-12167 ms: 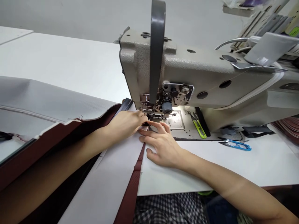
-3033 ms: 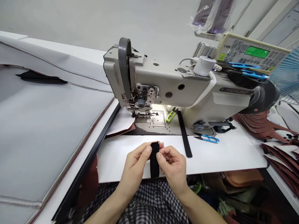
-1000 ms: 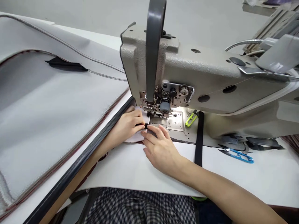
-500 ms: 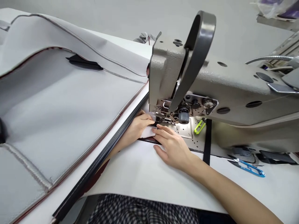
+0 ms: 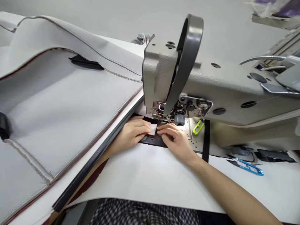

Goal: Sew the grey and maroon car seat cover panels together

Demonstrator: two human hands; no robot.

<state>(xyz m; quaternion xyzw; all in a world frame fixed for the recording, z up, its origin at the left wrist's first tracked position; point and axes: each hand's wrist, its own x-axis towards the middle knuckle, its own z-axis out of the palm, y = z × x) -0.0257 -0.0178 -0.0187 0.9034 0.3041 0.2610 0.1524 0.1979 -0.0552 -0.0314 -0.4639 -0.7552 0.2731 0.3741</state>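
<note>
Beneath the head of the grey sewing machine (image 5: 164, 67), both hands work close to the needle area. My left hand (image 5: 128, 134) is closed, its fingertips on a small white fabric piece (image 5: 153, 128) with a dark red edge showing below it. On the other side of that piece, my right hand (image 5: 177, 139) has curled fingers drawn together, tips at the fabric's right edge; what they pinch is hidden. The presser foot and needle are mostly covered by the machine head and fingers. A long dark binding strip (image 5: 100, 150) edges the large light-grey panel (image 5: 77, 106) over my left forearm.
Yellow-green thread snips (image 5: 198, 127) lie on the machine bed, left of a black strap (image 5: 206, 140). Blue thread snips (image 5: 249, 166) rest on the white table (image 5: 150, 178) to the right. A black tab (image 5: 86, 62) sits on the panel.
My left hand has shifted slightly left and its fingers now lie on the white piece. The right hand has moved a little right, its fingers more curled. The view has shifted slightly.
</note>
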